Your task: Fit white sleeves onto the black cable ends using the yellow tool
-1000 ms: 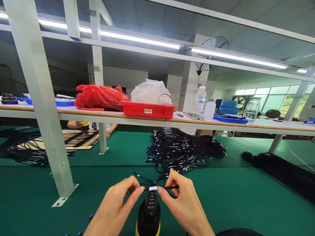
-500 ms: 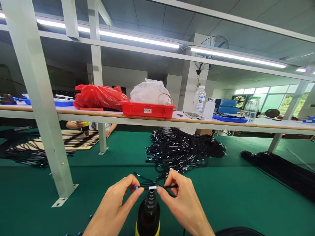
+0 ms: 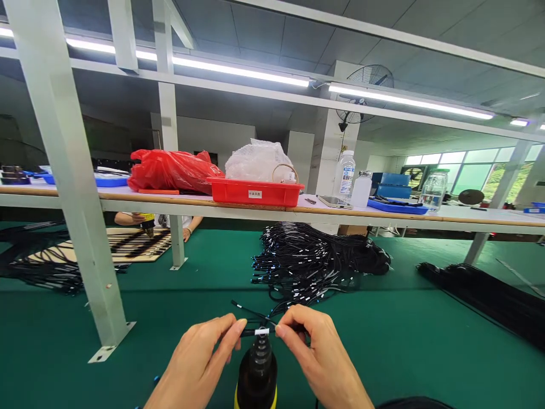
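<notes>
Hands (image 3: 206,349) (image 3: 313,347) slightly lower; cable (image 3: 247,333) between

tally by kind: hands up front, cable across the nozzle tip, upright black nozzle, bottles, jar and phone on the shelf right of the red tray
Hands: left hand, right hand: 2
Cable: 1
Upright nozzle: 1
Bottles: clear bottle, white bottle: 2
Jar: 1
Phone: 1
Total: 8

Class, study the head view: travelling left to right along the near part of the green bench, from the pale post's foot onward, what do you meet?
Pale post's foot → left hand → white label on the black cable → right hand → long black bundle.
</notes>
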A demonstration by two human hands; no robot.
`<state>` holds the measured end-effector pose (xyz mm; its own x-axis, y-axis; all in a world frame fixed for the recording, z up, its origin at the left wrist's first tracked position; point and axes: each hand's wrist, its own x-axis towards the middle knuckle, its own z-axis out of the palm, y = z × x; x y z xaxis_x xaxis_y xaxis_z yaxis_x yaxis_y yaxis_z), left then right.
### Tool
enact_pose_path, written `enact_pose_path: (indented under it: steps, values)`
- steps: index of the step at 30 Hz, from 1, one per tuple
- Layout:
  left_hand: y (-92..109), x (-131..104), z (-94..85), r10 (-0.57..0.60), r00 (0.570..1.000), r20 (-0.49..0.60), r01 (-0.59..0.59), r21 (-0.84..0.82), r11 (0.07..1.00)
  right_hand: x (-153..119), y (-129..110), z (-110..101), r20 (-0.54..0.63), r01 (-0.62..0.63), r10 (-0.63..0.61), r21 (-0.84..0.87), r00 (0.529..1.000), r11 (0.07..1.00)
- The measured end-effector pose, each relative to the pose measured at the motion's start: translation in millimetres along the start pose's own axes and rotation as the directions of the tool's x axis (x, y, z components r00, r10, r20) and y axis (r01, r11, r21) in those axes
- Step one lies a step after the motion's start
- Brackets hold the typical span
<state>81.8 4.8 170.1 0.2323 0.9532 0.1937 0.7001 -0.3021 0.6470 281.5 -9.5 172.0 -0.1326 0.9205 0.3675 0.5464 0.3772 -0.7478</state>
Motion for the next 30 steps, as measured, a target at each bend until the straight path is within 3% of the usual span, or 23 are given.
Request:
enact_pose_path:
  steps: [18,23,30]
  values:
    - [5.3,-3.0,-5.1,0.045,0.997,-0.064,-0.045,-0.005,0.999,1.1,2.1,0.5,-0.045,-0.059,0.062,0.068,0.997,0.996]
    - [3.6,-3.5,-5.7,0.058,0.996,-0.073,-0.058,-0.011,0.998,0.8,-2.3,-0.5,-0.053,-0.025,0.029,0.080,0.998,0.996]
    - [1.7,-5.6,-0.5,0.055,0.993,-0.108,-0.055,0.004,0.998,-2.8,-1.6,-1.3,0.000,-0.018,0.018,0.044,1.000,0.999]
